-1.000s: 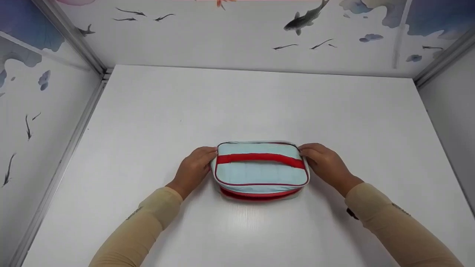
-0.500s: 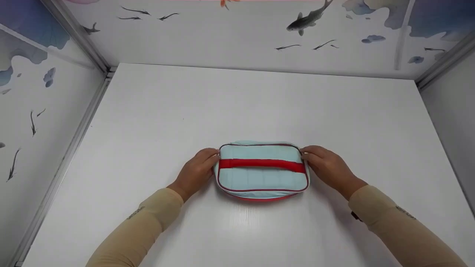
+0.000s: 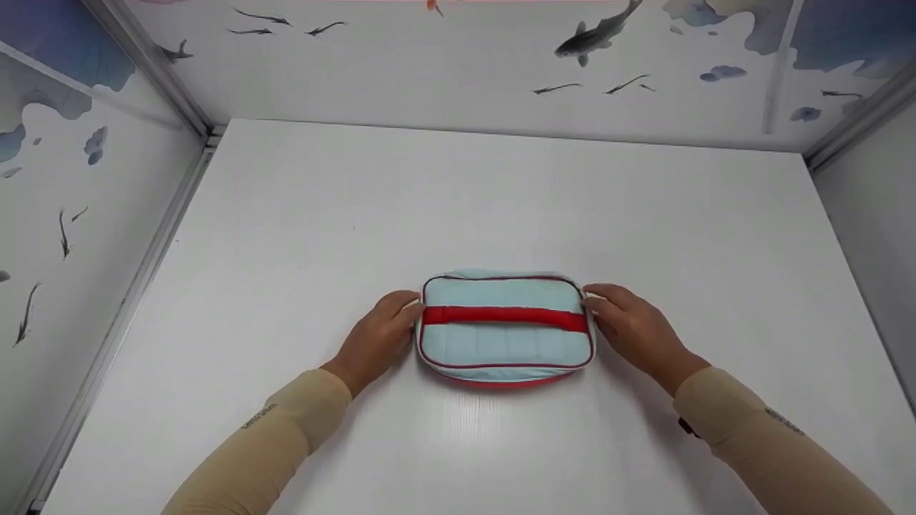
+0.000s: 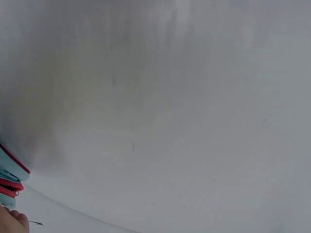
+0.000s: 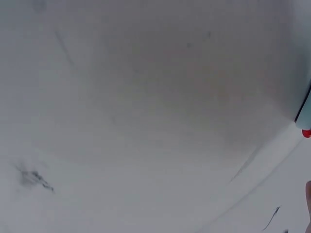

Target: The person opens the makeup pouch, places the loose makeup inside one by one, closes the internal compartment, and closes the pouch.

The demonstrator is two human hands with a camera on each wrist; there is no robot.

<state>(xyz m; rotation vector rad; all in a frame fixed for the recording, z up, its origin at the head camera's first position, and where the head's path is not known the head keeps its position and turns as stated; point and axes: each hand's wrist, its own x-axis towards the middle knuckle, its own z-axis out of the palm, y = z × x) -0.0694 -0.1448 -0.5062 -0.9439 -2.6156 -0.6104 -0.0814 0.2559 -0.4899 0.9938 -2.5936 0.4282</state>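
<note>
A light blue zippered bag with dark red piping and a red top handle sits flat on the white table. My left hand is at its left side, fingertips by the upper left edge. On the opposite side, my right hand has its fingertips beside the upper right edge. The fingers of both hands look relaxed, not curled round the bag. In the left wrist view, fingertips show just below the bag's red zipper. The right wrist view catches only a corner of the bag.
White wall panels printed with fish, such as a dark carp, enclose the table at the back and left. A plain wall stands on the right. Metal rails run along the left edge.
The bag's top has tipped back slightly and settled lower, so the zipper gap at its front has closed from view. Both hands have loosened a little at its sides.
</note>
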